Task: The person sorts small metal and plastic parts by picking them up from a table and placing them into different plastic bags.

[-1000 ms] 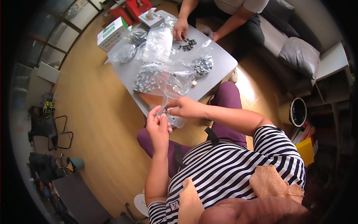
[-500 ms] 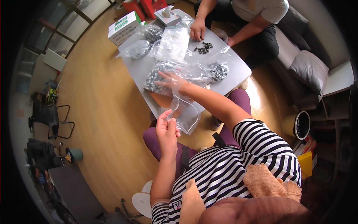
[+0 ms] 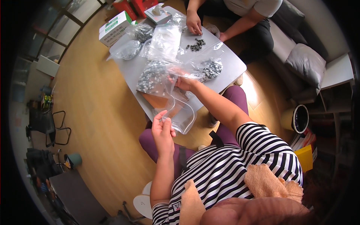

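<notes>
At mid-frame the left grip pinches a clear, pale-edged flexible plastic bag; the right grip is unclear.

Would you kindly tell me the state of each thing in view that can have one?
Left hand: pinching the clear bag.
Clear bag: limp, seal hard to judge.
Black-and-white pile: behind clear plastic.
Right hand: beside that pile, grip unclear.
Small dark parts: loose on the table.
Tissue box: open, tissue sticking out.
Yellowish bin: open.
White carton: looks closed.
</notes>
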{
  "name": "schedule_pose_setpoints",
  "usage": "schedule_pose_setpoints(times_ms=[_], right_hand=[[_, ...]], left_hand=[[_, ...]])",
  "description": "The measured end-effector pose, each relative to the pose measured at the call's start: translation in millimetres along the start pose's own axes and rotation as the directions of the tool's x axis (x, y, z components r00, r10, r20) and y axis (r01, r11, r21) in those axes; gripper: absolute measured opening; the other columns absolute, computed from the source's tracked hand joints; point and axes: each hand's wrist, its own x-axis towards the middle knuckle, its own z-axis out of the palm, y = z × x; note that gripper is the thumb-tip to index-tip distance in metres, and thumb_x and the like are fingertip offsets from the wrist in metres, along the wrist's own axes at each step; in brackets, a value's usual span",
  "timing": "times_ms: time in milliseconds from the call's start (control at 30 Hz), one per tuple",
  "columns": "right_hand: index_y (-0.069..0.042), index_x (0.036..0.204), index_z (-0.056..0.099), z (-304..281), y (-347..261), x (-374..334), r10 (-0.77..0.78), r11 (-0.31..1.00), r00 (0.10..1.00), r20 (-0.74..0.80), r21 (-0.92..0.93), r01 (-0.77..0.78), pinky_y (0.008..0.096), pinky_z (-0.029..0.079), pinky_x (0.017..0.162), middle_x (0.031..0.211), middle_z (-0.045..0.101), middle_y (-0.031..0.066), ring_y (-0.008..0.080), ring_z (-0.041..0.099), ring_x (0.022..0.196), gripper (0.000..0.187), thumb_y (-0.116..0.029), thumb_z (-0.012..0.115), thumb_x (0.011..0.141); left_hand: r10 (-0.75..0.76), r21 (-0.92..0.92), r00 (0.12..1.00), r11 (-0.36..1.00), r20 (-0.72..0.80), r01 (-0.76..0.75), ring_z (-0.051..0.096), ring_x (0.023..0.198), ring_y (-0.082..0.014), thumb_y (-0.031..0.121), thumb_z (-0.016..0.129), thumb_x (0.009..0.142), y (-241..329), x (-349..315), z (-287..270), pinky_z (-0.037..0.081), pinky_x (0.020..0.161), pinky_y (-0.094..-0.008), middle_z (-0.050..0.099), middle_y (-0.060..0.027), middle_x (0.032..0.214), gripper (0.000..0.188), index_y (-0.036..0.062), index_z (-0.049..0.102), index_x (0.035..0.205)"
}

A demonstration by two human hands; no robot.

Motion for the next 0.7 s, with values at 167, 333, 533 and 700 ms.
schedule_pose_setpoints(times_ms=[167, 333, 533, 700], right_hand=[[-0.006, 0.121, 0.055, 10.6, -19.8, -50.0, 0.137, 0.915, 0.99, 0.017, 0.382, -0.133, 0.0473, 0.053, 0.09, 0.11, 0.065, 0.017, 0.0306, 0.065, 0.096, 0.043, -0.042, 0.047, 0.098], [-0.003, 0.127, 0.052, 6.2, -25.5, -78.3, 0.105, 0.89, 0.991, 0.078, 0.437, -0.129, 0.048, 0.05, 0.094, 0.117, 0.062, 0.0153, 0.0319, 0.061, 0.107, 0.056, -0.05, 0.037, 0.099], [0.003, 0.131, 0.047, 15.8, -30.6, -113.2, 0.061, 0.907, 0.987, 0.151, 0.403, -0.118, 0.0477, 0.048, 0.099, 0.125, 0.056, 0.0177, 0.0331, 0.056, 0.116, 0.064, -0.05, 0.029, 0.101], [0.007, 0.129, 0.047, 22.8, -39.2, -139.6, 0.061, 0.919, 0.983, 0.174, 0.375, -0.123, 0.0485, 0.046, 0.101, 0.127, 0.053, 0.0231, 0.0352, 0.053, 0.121, 0.064, -0.048, 0.03, 0.101]], left_hand=[[0.025, 0.045, 1.0, 0.999, 0.006, -0.026, 0.041, 0.055, -0.0007, 0.006, 0.053, 0.093, 0.0, -1.7, 5.4, 0.035, 0.044, -0.0157, 0.049, 0.0029, 0.073, 0.027, -0.0008, 0.05, 0.119], [0.029, 0.041, 1.0, 0.999, -0.011, -0.028, 0.042, 0.056, -0.0007, 0.004, 0.053, 0.093, 0.6, -5.1, 8.6, 0.036, 0.044, -0.0154, 0.05, 0.002, 0.077, 0.027, -0.0006, 0.05, 0.119], [0.065, 0.045, 0.995, 0.997, -0.07, -0.062, 0.04, 0.05, -0.0026, 0.005, 0.053, 0.094, 3.4, -7.5, 12.5, 0.034, 0.044, -0.017, 0.047, 0.0019, 0.069, 0.027, -0.0008, 0.05, 0.12], [0.078, 0.056, 0.994, 0.996, -0.07, -0.074, 0.04, 0.051, -0.0026, 0.005, 0.053, 0.094, 4.2, -8.0, 12.6, 0.034, 0.044, -0.0171, 0.047, 0.0019, 0.069, 0.027, -0.0007, 0.05, 0.12]])
